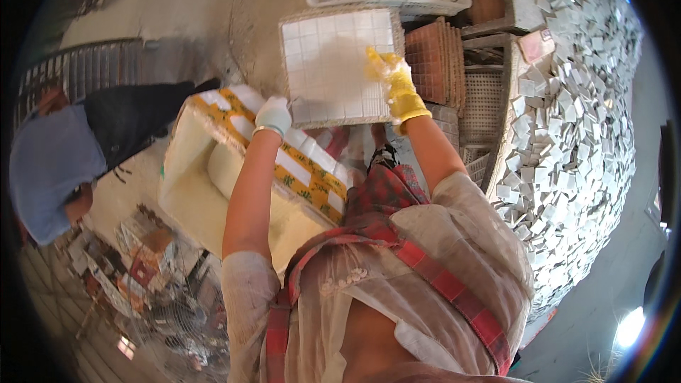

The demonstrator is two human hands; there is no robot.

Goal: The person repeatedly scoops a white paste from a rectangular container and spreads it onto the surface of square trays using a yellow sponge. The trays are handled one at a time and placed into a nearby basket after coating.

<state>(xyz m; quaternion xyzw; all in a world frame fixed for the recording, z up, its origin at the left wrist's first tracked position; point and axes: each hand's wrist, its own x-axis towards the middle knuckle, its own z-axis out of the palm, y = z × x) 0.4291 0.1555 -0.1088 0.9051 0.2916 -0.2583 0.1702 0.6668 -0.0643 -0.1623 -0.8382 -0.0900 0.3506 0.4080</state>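
Note:
A square tray (399,26) lies level in front of me, with a grid of white square tiles (330,48) in it. Whitish dust blurs the middle of the tiles. My left hand (274,116), in a pale glove, grips the tray's near left corner; its fingertips are partly hidden. In a yellow glove caked with white powder, my right hand (393,77) reaches over the tray's right side, fingers apart above the tiles. Under my left forearm stands a box (183,165) wrapped in yellow printed tape, with pale powder (287,223) inside.
A white plastic crate (388,2) of tile pieces stands beyond the tray. Stacked brown grid trays (433,64) sit at right, beside a bench heaped with loose tiles (564,170). Another person (58,154) bends at left. A wire-guarded fan (175,319) stands at lower left.

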